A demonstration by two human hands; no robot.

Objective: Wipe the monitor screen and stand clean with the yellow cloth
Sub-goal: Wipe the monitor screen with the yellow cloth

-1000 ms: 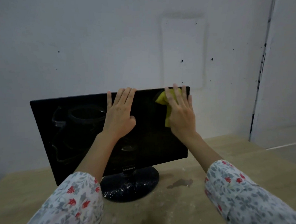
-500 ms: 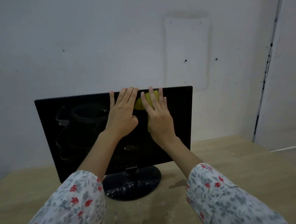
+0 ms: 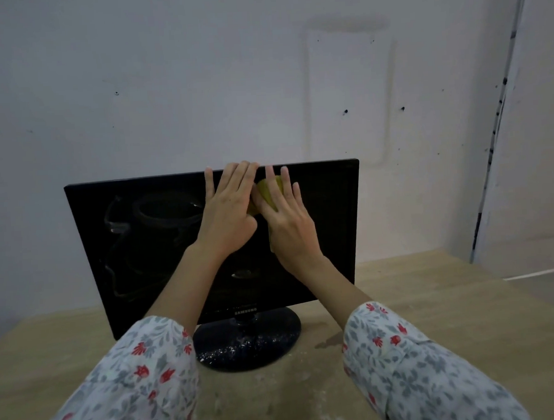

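Right hand [image 3: 288,223] flat, pressing bunched yellow cloth [image 3: 266,192] on black monitor screen [image 3: 327,213].

Both sleeves [image 3: 143,377] were pale grey-white cloth, printed all over with grey-blue leaves and small red flowers, loose and pushed up the forearms, and both hands [image 3: 229,212] were bare, no rings.

We see a yellow cloth [image 3: 268,191] on a black monitor [image 3: 328,226] with a black stand [image 3: 247,346] speckled white. Sleeves [image 3: 140,377] are white with grey leaves and red flowers. Tabletop [image 3: 434,291] is beige, wall [image 3: 198,85] pale grey-white.
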